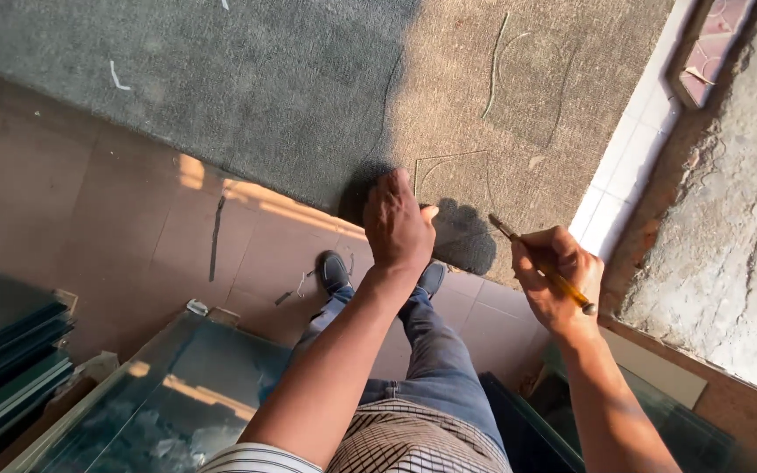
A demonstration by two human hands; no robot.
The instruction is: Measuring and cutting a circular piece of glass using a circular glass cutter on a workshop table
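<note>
Grey-green carpet (247,79) fills the upper frame, laid over a tiled floor (89,219) in low sun; stacked glass sheets (10,350) sit lower left, a rough concrete ledge (729,219) at right.

Right hand (556,278), centre-right, is closed around a thin yellow-handled cutter (547,265), pencil-style; long axis runs diagonal, tip pointing to upper left toward the carpet, dark butt end at lower right past the knuckles.

Left hand (399,226), frame centre, is pressed palm-down w/ fingers curled over what looks like a clear glass piece (453,188) on the carpet; its edges show only as faint lines, so can't tell its full outline.

Cutter tip lies just right of the left hand, near but apart; right hand is the nearer to the tool's working end, left hand nearer the glass.

Shoes (335,271) & jeans show below.
</note>
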